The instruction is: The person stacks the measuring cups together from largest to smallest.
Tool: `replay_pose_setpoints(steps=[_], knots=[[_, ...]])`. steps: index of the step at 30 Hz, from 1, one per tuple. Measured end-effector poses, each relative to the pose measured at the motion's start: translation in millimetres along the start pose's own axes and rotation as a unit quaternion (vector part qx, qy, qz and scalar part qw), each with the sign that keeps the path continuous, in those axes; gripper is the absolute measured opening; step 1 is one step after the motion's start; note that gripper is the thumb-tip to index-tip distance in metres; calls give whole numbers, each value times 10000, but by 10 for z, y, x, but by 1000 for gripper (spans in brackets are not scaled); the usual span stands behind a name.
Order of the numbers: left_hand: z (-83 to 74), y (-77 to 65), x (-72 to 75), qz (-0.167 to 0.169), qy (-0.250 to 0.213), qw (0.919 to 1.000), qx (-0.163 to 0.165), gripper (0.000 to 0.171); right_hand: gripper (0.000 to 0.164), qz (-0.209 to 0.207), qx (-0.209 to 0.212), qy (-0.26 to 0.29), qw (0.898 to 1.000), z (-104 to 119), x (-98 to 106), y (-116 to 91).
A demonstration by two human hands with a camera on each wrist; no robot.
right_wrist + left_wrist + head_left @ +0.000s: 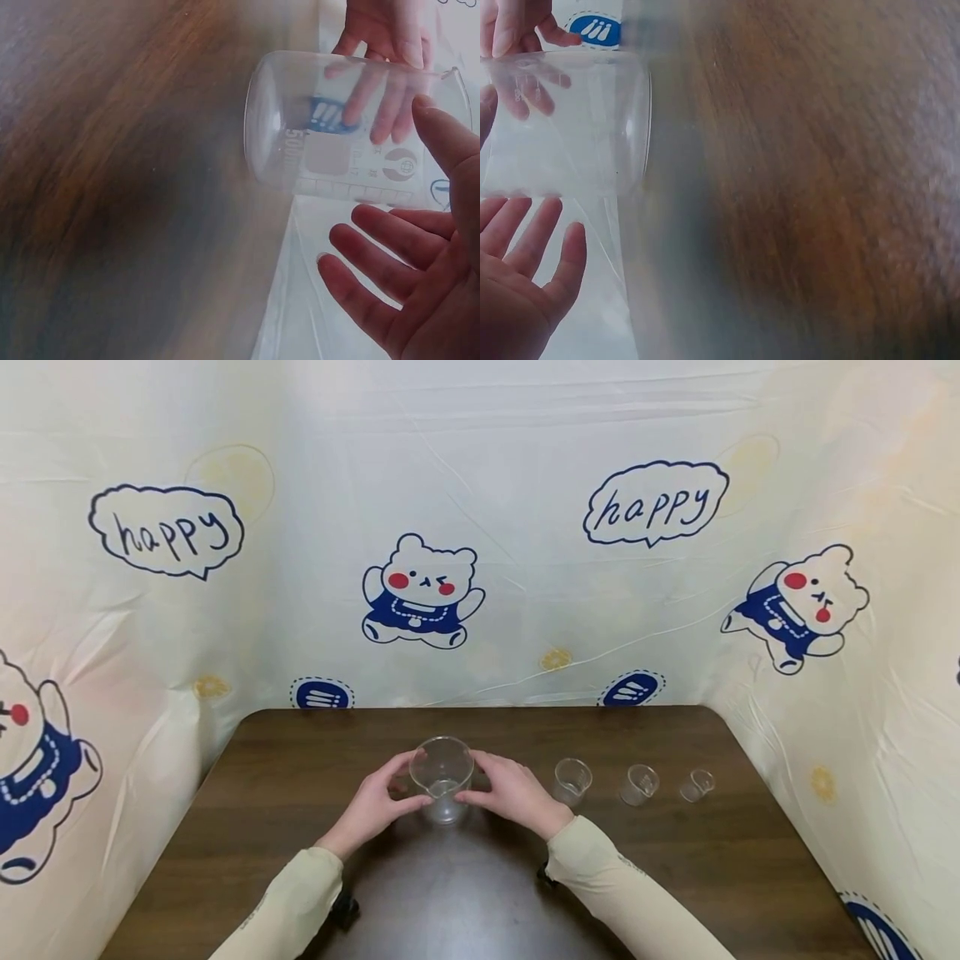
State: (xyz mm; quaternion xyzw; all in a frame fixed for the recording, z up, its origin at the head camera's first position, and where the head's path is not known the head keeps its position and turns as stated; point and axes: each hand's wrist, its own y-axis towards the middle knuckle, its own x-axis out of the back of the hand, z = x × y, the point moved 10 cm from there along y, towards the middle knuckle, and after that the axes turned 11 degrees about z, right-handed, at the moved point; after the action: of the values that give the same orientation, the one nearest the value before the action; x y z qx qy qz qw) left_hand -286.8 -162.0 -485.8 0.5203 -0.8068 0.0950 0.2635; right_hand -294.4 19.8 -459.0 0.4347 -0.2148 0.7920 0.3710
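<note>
Both hands hold a large clear glass beaker upright over the table's middle. The left hand has its thumb at the front and fingers along the left side. On the opposite side, the right hand grips likewise, thumb near the front. Printed marks, including what reads as 500, show on the beaker in the right wrist view. Some fingers of each hand stand off the glass. Whether the base touches the table cannot be told. The beaker looks empty.
Three smaller glass beakers stand in a row to the right: a larger one, a middle one and the smallest. The dark wooden table is enclosed at back and sides by a printed cloth.
</note>
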Motion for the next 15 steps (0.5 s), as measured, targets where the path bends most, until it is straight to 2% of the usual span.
replay_pose_setpoints(steps=[6, 15], knots=[[-27, -1, -36, -40, -24, 10000, -31, 70, 65, -6, -45, 58, 10000, -28, 2, -51], [-152, -31, -95, -78, -71, 9999, -32, 71, 69, 14, -90, -64, 9999, -43, 66, -151]])
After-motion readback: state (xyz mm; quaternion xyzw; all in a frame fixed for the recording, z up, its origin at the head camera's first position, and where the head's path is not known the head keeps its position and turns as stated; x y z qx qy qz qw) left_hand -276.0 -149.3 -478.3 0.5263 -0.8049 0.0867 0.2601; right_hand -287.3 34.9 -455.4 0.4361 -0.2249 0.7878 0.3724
